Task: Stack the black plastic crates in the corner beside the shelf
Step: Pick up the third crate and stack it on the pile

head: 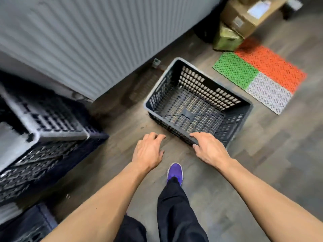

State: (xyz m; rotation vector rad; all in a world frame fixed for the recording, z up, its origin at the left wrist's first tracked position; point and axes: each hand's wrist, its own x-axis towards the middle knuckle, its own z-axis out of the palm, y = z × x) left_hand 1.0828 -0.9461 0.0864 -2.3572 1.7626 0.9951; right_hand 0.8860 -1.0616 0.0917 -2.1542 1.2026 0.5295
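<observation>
An empty black plastic crate (195,103) with perforated walls stands upright on the wooden floor ahead of me. My right hand (209,149) hovers at its near rim, fingers spread, fingertips touching or almost touching the edge. My left hand (149,151) is open above the floor, just left of the crate's near corner, holding nothing. A stack of black crates (43,154) stands at the left, with a tilted crate (49,117) resting on top. Another dark crate (31,224) shows at the bottom left.
A grey ribbed panel (90,41) runs along the back left. A green, orange and white mat (260,74) lies at the right. Cardboard boxes (244,16) and a green box (225,39) sit at the top right. My purple shoe (174,172) is on the floor.
</observation>
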